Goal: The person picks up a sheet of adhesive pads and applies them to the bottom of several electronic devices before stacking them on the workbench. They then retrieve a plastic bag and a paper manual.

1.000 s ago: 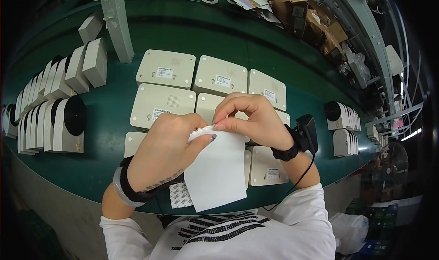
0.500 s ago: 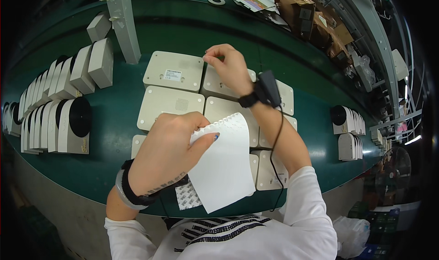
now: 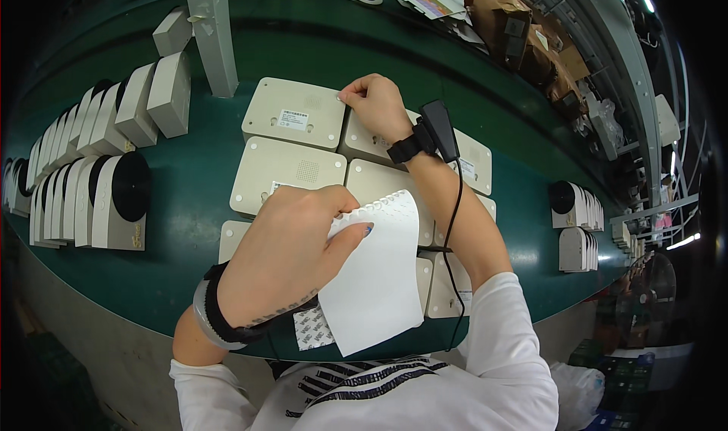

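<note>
Glossy white sticker sheet (image 3: 377, 275) pinched in left fingers (image 3: 350, 234); right fingers (image 3: 355, 91) closed on rounded cream casing (image 3: 293, 112).

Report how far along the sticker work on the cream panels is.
Done: the top-left panel and a far-right panel already show a small label. In hand: the left hand holds the white backing sheet, while the right hand presses its fingertips onto the top middle panel. Left: the panel with the vent grid shows little of any label, and the lower panels are mostly hidden.
</note>
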Motion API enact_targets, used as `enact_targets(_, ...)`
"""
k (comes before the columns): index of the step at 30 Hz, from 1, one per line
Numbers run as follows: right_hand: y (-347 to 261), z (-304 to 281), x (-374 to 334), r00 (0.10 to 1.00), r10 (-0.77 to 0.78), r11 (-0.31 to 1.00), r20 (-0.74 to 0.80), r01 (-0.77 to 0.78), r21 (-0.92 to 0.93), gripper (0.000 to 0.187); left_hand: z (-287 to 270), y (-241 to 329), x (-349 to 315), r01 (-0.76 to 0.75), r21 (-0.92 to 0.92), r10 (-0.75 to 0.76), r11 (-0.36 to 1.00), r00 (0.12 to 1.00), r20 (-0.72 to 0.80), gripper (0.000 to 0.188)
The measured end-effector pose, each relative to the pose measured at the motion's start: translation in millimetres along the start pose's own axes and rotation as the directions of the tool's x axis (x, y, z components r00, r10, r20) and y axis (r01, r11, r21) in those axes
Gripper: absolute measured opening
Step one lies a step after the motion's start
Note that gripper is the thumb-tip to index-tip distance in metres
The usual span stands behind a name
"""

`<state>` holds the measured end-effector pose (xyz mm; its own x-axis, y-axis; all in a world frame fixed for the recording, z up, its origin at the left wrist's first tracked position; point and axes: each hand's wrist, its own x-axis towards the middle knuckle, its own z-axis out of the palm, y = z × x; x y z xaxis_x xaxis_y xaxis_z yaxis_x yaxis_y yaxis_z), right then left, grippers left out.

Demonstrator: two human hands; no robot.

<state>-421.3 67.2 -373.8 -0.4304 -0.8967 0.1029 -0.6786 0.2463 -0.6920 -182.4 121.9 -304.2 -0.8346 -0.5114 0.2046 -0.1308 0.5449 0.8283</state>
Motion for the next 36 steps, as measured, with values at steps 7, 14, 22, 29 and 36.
enact_targets(7, 4.7, -0.5, 6.3, 1.0, -0.005, 1.0, 0.027, 0.006, -0.026, 0.018, 0.4, -0.7, 1.6, 0.006, 0.02, -0.007, 1.0, 1.0, 0.019, 0.018)
enact_targets(14, 14.8, 0.7, 29.3, 1.0, -0.012, 0.999, 0.013, 0.013, -0.048, 0.028, 2.2, -4.1, 1.5, 0.034, 0.006, -0.034, 0.999, 0.999, 0.023, 0.017)
enact_targets(22, -9.5, -17.9, -6.4, 0.985, -0.153, 0.985, 0.074, 0.146, 0.094, 0.027, -3.4, 12.0, 7.4, 0.097, -0.009, -0.097, 0.995, 0.995, 0.038, 0.019)
enact_targets(29, -37.5, -79.7, -124.7, 0.876, -0.214, 0.859, 0.432, -0.042, 0.511, 0.011, 0.2, 7.8, 1.8, 0.066, 0.042, -0.066, 0.997, 0.998, 0.005, 0.019)
enact_targets(36, -48.3, -77.6, -159.3, 0.855, -0.518, 0.805, -0.01, 0.491, 0.332, 0.011, 2.5, 28.8, 0.7, 0.155, 0.078, -0.161, 0.985, 0.984, 0.073, 0.018)
